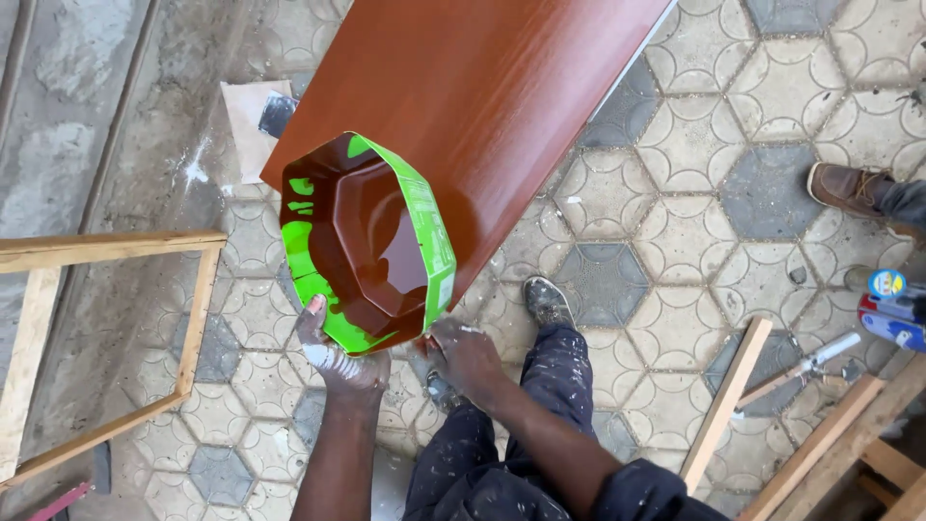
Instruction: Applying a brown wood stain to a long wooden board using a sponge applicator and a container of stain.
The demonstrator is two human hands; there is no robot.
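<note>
Green plastic, cut open at the top and smeared inside with reddish-brown liquid, makes up the container (371, 246) held at the middle of the head view. The left hand (333, 352), streaked with pale paint, cups it from below, fingers curled up against the lower wall and closed on it. The right hand (463, 349) lies just beside the container's lower right corner, at the near edge of the brown board (482, 106); its fingers look bent, but whether they grip the board or the container cannot be told from here. The one board is glossy, wood-grained and reddish brown, and slants from the top of the picture down to the container. One paint-spattered shoe (547, 299) of the person stands on the hexagon paving (694, 135). A second person's brown shoe (849, 188) shows at the right edge. One bare wooden frame (106, 246) stands at left. A blue and red canister (892, 309) with a round blue label lies at far right.
</note>
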